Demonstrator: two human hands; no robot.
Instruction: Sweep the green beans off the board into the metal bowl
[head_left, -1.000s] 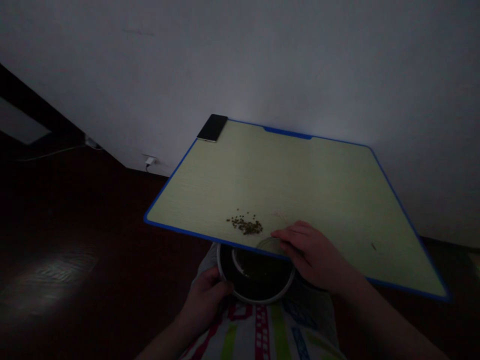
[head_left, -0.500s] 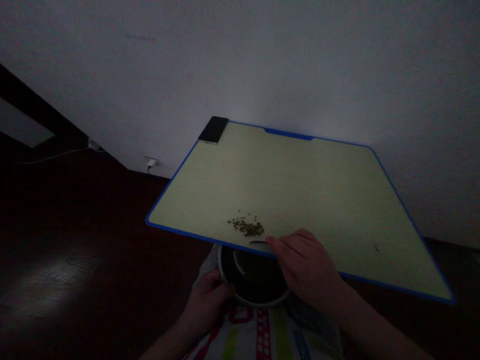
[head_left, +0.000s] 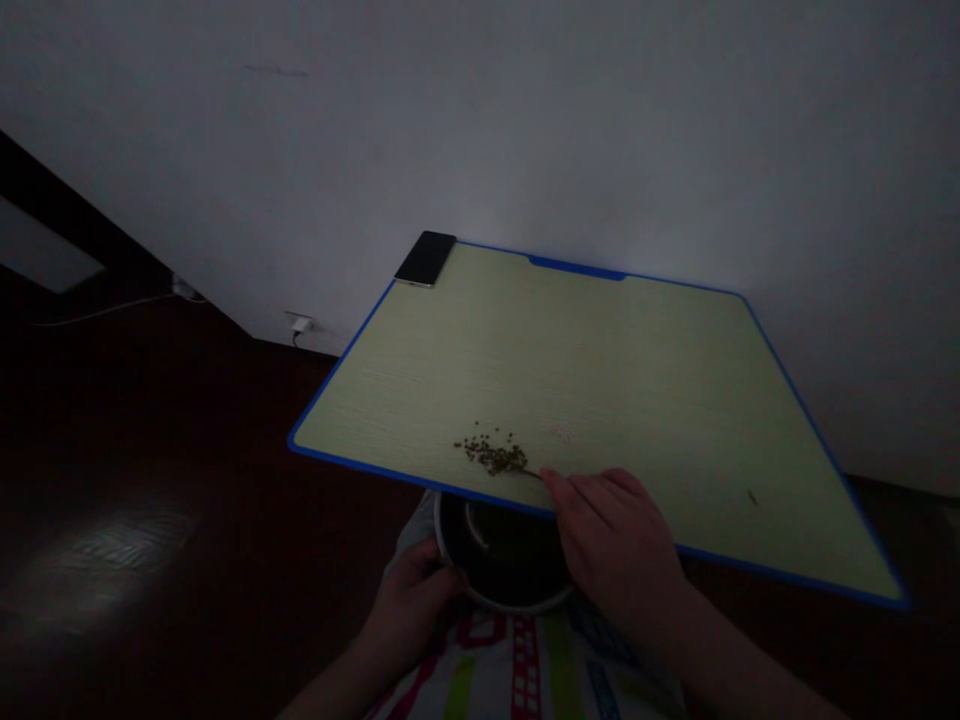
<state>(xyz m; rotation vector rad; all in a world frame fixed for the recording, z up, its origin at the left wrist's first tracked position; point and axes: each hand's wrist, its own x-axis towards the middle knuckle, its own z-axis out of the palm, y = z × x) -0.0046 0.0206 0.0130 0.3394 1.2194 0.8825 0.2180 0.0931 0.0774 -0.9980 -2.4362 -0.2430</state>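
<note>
My right hand is closed around a thin spoon-like utensil, whose far end lies among a small pile of brownish-green beans or seeds near the table's front edge. Poor light hides the exact shape of its tip. Below that edge, a round dark bowl with a pale rim rests at my lap, partly covered by the tabletop. My left hand grips the bowl's left rim, thumb on top. The contents of the bowl are too dark to make out.
The pale table has a blue border and stands against a wall. A black phone lies at its far left corner. On the right is a small dark sliver. A white plug sits low on the wall.
My right hand has shifted slightly up and right, and the utensil's tip has moved from the pile's front side into the pile. My left hand stays on the bowl.
</note>
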